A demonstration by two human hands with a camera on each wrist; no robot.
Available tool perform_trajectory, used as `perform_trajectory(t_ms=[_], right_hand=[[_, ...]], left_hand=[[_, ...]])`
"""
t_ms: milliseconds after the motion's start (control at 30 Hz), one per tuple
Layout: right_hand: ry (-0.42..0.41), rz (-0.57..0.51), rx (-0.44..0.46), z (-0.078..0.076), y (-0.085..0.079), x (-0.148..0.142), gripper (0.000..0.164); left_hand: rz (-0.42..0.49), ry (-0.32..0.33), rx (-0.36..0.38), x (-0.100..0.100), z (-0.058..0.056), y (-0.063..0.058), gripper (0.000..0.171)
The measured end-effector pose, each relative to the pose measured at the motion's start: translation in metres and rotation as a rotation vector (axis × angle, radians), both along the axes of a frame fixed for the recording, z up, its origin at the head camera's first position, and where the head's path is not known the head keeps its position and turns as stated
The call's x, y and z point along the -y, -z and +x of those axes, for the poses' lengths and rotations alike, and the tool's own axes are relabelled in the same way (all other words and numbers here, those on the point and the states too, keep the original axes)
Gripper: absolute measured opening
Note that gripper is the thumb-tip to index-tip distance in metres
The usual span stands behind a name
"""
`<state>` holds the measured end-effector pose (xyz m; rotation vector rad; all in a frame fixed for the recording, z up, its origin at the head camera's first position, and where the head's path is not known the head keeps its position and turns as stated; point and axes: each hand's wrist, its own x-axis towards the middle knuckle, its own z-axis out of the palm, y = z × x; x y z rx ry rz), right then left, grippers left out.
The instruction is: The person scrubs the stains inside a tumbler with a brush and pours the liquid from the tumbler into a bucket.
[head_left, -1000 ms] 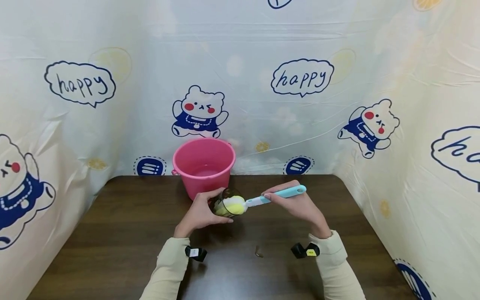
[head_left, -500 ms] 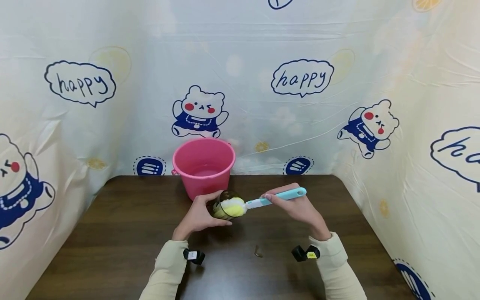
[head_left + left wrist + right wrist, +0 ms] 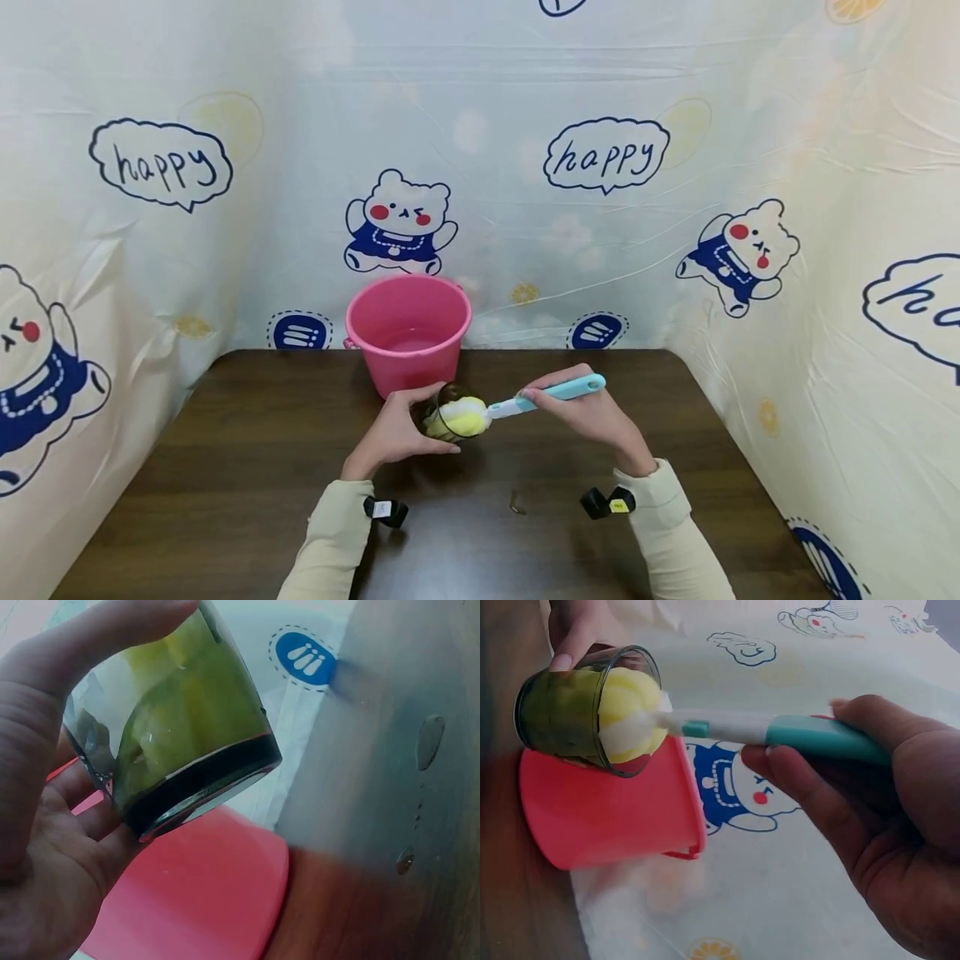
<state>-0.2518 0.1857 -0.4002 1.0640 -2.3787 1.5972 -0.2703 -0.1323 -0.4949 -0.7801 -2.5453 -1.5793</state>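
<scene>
Tilted on its side above the table, a dark see-through glass [image 3: 562, 712] is gripped by my left hand [image 3: 395, 432], thumb and fingers spread round its wall. The glass's mouth faces right, and its thick base shows in the left wrist view. Inside it sits the yellow and white sponge head [image 3: 630, 705] of a cup brush, pressed against the walls and bulging at the rim. My right hand [image 3: 588, 412] pinches the brush's light blue and white handle [image 3: 566, 390] between thumb and fingers. The handle's end points up to the right.
A pink bucket [image 3: 405, 367] stands just behind the glass at the back of the brown table [image 3: 225, 467]. Water drops [image 3: 430, 742] lie on the tabletop, and a small wet spot [image 3: 517, 502] shows near the front. A printed curtain [image 3: 495, 208] hangs behind.
Both hands have shifted slightly left and a little down with the glass and the brush. The sponge head stays inside the glass. The bucket has not moved.
</scene>
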Motion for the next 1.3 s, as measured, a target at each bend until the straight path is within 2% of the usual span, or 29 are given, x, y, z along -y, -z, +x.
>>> perform_trajectory(t_ms=[133, 233, 400, 533, 633, 700, 833, 1000, 1167, 1300], right_hand=[[0.035, -0.061, -0.014, 0.0, 0.005, 0.006, 0.019], [0.008, -0.174, -0.028, -0.001, 0.009, 0.013, 0.029], [-0.175, -0.502, -0.055, -0.003, 0.007, 0.029, 0.045], [-0.349, -0.771, -0.01, -0.005, 0.0, 0.04, 0.049], [-0.427, -0.929, 0.009, -0.005, -0.006, 0.044, 0.051], [-0.443, -0.996, 0.0, -0.006, -0.009, 0.044, 0.051], [-0.411, -1.034, -0.059, -0.008, -0.009, 0.045, 0.052], [-0.425, -0.976, -0.105, -0.009, -0.006, 0.05, 0.052], [-0.476, -0.949, -0.053, -0.009, -0.008, 0.056, 0.051], [-0.428, -0.981, -0.022, -0.012, -0.015, 0.059, 0.053]], left_hand=[[-0.002, 0.023, 0.005, -0.002, 0.001, -0.001, 0.091], [-0.007, 0.02, 0.001, -0.003, 0.0, 0.0, 0.091], [0.002, 0.028, -0.009, -0.005, 0.0, 0.002, 0.089], [0.023, 0.035, -0.021, -0.006, 0.0, 0.001, 0.088], [0.028, 0.032, -0.022, -0.008, 0.002, -0.001, 0.088], [0.028, 0.038, -0.016, -0.01, 0.002, -0.002, 0.089], [0.025, 0.052, -0.005, -0.012, 0.004, -0.004, 0.092], [0.019, 0.036, -0.026, -0.013, 0.001, -0.006, 0.091], [-0.012, 0.021, -0.017, -0.017, -0.002, -0.005, 0.093], [-0.007, 0.036, 0.019, -0.02, 0.001, -0.004, 0.097]])
